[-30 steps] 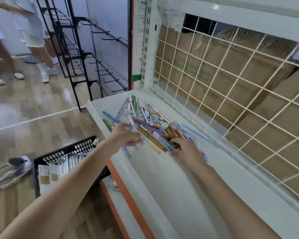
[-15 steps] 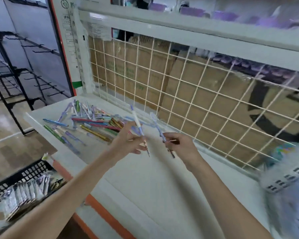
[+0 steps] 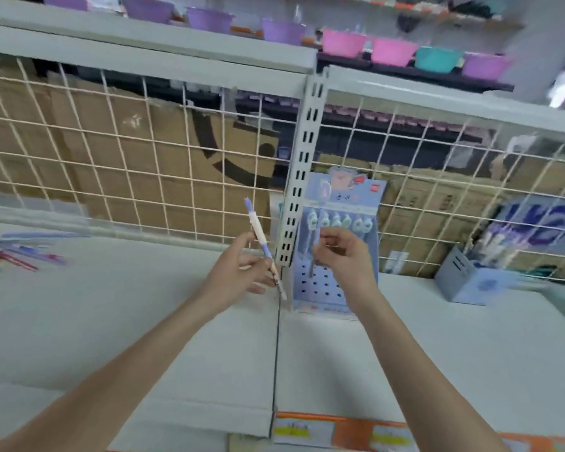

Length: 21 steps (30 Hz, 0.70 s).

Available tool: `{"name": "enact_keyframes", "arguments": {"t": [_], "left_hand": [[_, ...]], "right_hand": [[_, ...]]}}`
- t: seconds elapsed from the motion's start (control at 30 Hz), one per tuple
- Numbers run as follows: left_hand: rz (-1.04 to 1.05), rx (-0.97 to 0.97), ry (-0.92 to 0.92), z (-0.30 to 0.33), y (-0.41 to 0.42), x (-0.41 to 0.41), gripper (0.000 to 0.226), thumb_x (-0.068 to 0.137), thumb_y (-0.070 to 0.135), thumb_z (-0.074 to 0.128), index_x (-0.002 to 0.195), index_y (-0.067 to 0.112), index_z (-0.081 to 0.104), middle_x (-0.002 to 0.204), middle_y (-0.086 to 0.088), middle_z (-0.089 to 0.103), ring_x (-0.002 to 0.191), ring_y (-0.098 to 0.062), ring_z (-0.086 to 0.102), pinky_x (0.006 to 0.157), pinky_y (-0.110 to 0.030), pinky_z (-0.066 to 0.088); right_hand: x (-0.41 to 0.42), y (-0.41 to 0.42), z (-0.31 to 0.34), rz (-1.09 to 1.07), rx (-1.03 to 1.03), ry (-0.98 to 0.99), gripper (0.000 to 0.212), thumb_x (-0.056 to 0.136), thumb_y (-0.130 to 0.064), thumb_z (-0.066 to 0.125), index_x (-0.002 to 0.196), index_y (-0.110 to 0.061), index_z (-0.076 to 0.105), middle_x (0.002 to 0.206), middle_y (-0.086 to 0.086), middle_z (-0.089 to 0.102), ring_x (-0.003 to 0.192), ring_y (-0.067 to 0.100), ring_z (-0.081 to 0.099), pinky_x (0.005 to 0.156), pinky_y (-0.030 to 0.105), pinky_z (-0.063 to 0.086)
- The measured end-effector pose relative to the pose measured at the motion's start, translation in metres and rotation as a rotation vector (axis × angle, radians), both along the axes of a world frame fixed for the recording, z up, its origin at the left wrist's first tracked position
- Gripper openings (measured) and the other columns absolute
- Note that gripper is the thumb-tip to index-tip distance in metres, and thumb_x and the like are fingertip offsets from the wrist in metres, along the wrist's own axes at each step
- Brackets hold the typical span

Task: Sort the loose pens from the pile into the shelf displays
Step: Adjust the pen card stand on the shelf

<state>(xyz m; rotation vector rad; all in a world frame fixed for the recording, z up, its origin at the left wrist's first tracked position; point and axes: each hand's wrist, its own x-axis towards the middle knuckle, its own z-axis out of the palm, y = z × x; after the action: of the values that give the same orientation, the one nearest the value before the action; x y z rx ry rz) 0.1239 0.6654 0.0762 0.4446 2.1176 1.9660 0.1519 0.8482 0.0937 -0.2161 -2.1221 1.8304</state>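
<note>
My left hand (image 3: 242, 272) pinches a white and blue pen (image 3: 262, 241), held upright and tilted left above the white shelf (image 3: 144, 321). My right hand (image 3: 343, 256) pinches a second pen (image 3: 313, 256), its lower end hanging over the holes of a light blue pen display stand (image 3: 333, 288). Several pens with round white tops stand in that display's back row. The loose pen pile (image 3: 17, 254) lies far left on the shelf, blurred.
A white wire grid (image 3: 144, 158) backs the shelf, with cardboard boxes behind it. A slotted upright post (image 3: 302, 164) divides two shelf sections. A blue box of pens (image 3: 470, 278) stands at the right. Coloured bowls (image 3: 343, 42) line the upper shelf.
Both hands took a pen from the pile, lifted, and carried them right along the shelf. The view swung right; the pile now lies far left and the display stand has come into view.
</note>
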Motion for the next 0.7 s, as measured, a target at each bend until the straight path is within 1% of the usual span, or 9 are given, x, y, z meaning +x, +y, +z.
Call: {"name": "enact_keyframes", "arguments": {"t": [0.1, 0.2, 0.3, 0.37, 0.43, 0.47, 0.53, 0.57, 0.7], "left_hand": [[-0.042, -0.019, 0.026, 0.001, 0.028, 0.007, 0.025, 0.091, 0.011, 0.057, 0.103, 0.031, 0.046, 0.087, -0.008, 0.071, 0.07, -0.021, 0.071, 0.064, -0.033, 0.057], [-0.066, -0.05, 0.039, 0.003, 0.046, 0.009, 0.03, 0.091, 0.015, 0.058, 0.115, 0.028, 0.046, 0.091, -0.008, 0.071, 0.071, -0.021, 0.071, 0.07, -0.038, 0.056], [-0.073, -0.077, 0.033, 0.006, 0.057, 0.007, 0.04, 0.091, 0.014, 0.058, 0.128, 0.02, 0.043, 0.094, -0.01, 0.07, 0.07, -0.018, 0.071, 0.062, -0.028, 0.057], [-0.075, -0.097, 0.048, 0.007, 0.06, 0.006, 0.042, 0.091, 0.013, 0.057, 0.13, 0.018, 0.042, 0.095, -0.011, 0.07, 0.07, -0.018, 0.071, 0.057, -0.023, 0.055], [-0.087, -0.124, 0.056, 0.006, 0.066, 0.002, 0.042, 0.092, 0.013, 0.056, 0.131, 0.019, 0.042, 0.096, -0.012, 0.07, 0.072, -0.019, 0.07, 0.059, -0.025, 0.056], [-0.085, -0.123, 0.053, 0.005, 0.066, 0.002, 0.043, 0.092, 0.013, 0.056, 0.131, 0.019, 0.042, 0.097, -0.013, 0.07, 0.073, -0.021, 0.07, 0.062, -0.028, 0.058], [-0.089, -0.135, 0.041, 0.003, 0.067, 0.001, 0.043, 0.092, 0.013, 0.056, 0.132, 0.019, 0.041, 0.097, -0.014, 0.07, 0.074, -0.021, 0.07, 0.066, -0.032, 0.057], [-0.094, -0.144, 0.037, 0.002, 0.068, -0.001, 0.043, 0.092, 0.013, 0.056, 0.132, 0.02, 0.041, 0.096, -0.014, 0.07, 0.074, -0.021, 0.07, 0.066, -0.032, 0.057], [-0.112, -0.156, 0.037, -0.001, 0.065, -0.004, 0.041, 0.092, 0.014, 0.056, 0.13, 0.022, 0.043, 0.095, -0.011, 0.07, 0.073, -0.018, 0.07, 0.065, -0.029, 0.058]], "right_hand": [[0.002, 0.033, -0.01, -0.09, 0.06, 0.016, 0.02, 0.089, 0.003, 0.056, 0.108, -0.004, 0.057, 0.078, 0.001, 0.056, 0.071, 0.014, 0.06, 0.067, 0.024, 0.055], [-0.003, 0.058, -0.023, -0.189, 0.114, 0.022, 0.018, 0.088, 0.001, 0.058, 0.105, -0.003, 0.058, 0.076, 0.003, 0.059, 0.07, 0.015, 0.061, 0.071, 0.03, 0.055], [-0.012, 0.071, -0.033, -0.267, 0.173, 0.004, 0.015, 0.087, -0.003, 0.059, 0.102, -0.008, 0.059, 0.081, 0.004, 0.063, 0.08, 0.024, 0.063, 0.075, 0.034, 0.054], [-0.019, 0.072, -0.035, -0.287, 0.216, -0.001, 0.016, 0.088, -0.002, 0.058, 0.103, -0.006, 0.059, 0.08, 0.0, 0.063, 0.082, 0.022, 0.063, 0.073, 0.027, 0.053], [-0.028, 0.075, -0.039, -0.306, 0.238, 0.007, 0.016, 0.087, 0.0, 0.058, 0.103, -0.003, 0.059, 0.083, 0.003, 0.064, 0.082, 0.022, 0.062, 0.074, 0.027, 0.052], [-0.031, 0.073, -0.04, -0.305, 0.257, 0.012, 0.015, 0.088, 0.0, 0.058, 0.103, -0.002, 0.059, 0.086, 0.006, 0.064, 0.082, 0.02, 0.06, 0.074, 0.022, 0.05], [-0.038, 0.071, -0.043, -0.308, 0.305, 0.022, 0.015, 0.088, 0.0, 0.057, 0.103, -0.001, 0.059, 0.088, 0.004, 0.061, 0.081, 0.015, 0.056, 0.066, 0.003, 0.04], [-0.041, 0.07, -0.044, -0.31, 0.323, 0.032, 0.015, 0.088, 0.001, 0.057, 0.103, -0.001, 0.06, 0.088, 0.002, 0.059, 0.081, 0.013, 0.054, 0.063, 0.001, 0.038], [-0.05, 0.068, -0.053, -0.301, 0.356, 0.028, 0.013, 0.087, 0.005, 0.054, 0.098, -0.001, 0.06, 0.086, 0.001, 0.059, 0.082, 0.014, 0.055, 0.072, 0.015, 0.043]]}}
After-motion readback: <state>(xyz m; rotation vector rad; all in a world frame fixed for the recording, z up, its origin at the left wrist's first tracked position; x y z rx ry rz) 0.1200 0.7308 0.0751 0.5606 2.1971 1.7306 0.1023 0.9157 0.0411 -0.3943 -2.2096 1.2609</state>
